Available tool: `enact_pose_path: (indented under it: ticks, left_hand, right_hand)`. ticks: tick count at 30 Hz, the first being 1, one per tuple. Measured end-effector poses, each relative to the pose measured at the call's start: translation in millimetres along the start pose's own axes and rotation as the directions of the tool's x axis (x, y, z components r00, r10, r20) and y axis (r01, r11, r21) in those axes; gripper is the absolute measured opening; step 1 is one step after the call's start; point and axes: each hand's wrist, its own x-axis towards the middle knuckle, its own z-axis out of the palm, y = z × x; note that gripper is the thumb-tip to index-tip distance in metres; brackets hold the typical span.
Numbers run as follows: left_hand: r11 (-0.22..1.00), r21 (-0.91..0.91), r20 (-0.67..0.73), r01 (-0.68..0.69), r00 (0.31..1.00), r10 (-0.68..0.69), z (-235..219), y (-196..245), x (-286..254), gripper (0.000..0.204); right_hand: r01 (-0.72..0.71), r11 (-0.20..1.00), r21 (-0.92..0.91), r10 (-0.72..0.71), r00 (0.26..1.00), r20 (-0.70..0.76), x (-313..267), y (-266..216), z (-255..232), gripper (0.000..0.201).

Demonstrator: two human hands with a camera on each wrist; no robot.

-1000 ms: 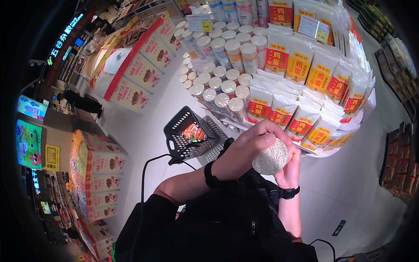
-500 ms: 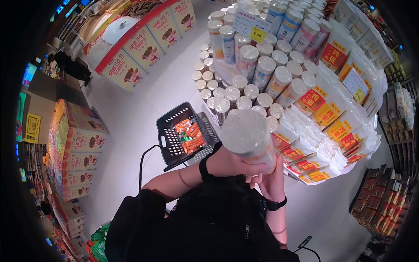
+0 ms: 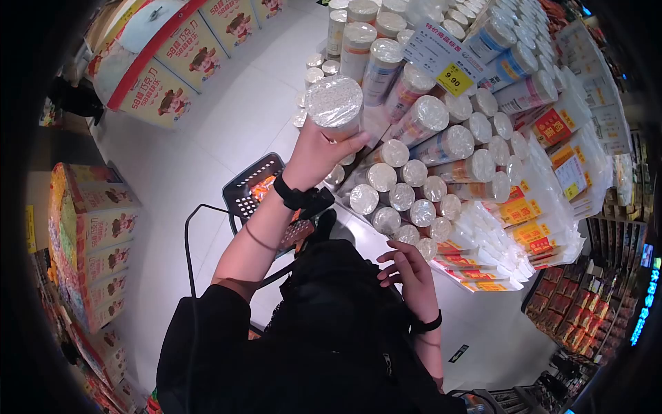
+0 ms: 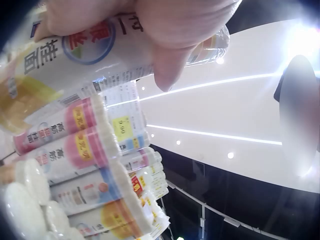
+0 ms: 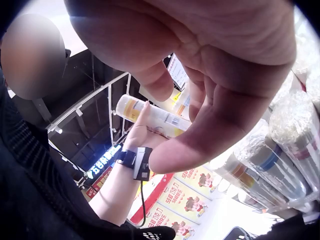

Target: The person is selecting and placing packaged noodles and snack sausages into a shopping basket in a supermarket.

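Note:
My left hand (image 3: 314,157) grips a cylindrical pack of dried noodles (image 3: 334,103), its round clear-wrapped end facing up, beside the display's near-left rows. In the left wrist view the fingers lie around the noodle pack (image 4: 80,55), over its white label with a blue-ringed logo. The right wrist view shows the same noodle pack (image 5: 167,120) aslant in the left hand (image 5: 139,132). My right hand (image 3: 412,276) holds nothing and hangs with loosely bent fingers by the display's lower front edge. Upright noodle packs (image 3: 420,117) with pink, blue and orange labels fill the tiers nearby.
A dark shopping basket (image 3: 241,186) with orange packets stands on the floor, partly behind the left forearm. A price card (image 3: 445,58) sticks up among the packs. Flat white bags (image 3: 483,255) line the display's right side. A printed carton stand (image 3: 176,76) stands far left.
Both hands were together at the noodle pack; now the left hand alone holds it, farther forward and left. The right hand has come away from it. The view has turned and moved closer to the display.

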Motion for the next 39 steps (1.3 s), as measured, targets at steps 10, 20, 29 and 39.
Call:
enact_pose_path:
  ticks: [10, 20, 29, 39]
  left_hand:
    - [0.983, -0.182, 0.18, -0.002, 0.983, 0.036, 33.9, -83.7, 76.6, 0.085]
    - [0.991, 0.098, 0.155, -0.087, 0.985, 0.071, 57.0, -123.2, 94.2, 0.091]
    - [0.965, -0.049, 0.117, 0.259, 0.961, -0.252, 56.8, -128.4, 74.5, 0.072]
    - [0.988, -0.085, 0.047, 0.127, 0.991, -0.124, 80.1, -153.6, 85.7, 0.056]
  right_hand:
    - [0.03, 0.998, 0.05, -0.024, 0.993, -0.118, 6.7, -11.5, 10.2, 0.035]
    - [0.048, 0.994, 0.097, -0.033, 0.988, -0.148, 21.7, -13.4, 17.7, 0.032]
    - [0.055, 0.993, 0.101, -0.037, 0.984, -0.174, 29.7, -14.4, 22.9, 0.03]
    - [0.048, 0.998, 0.046, -0.039, 0.983, -0.177, 31.9, -14.1, 27.6, 0.027]
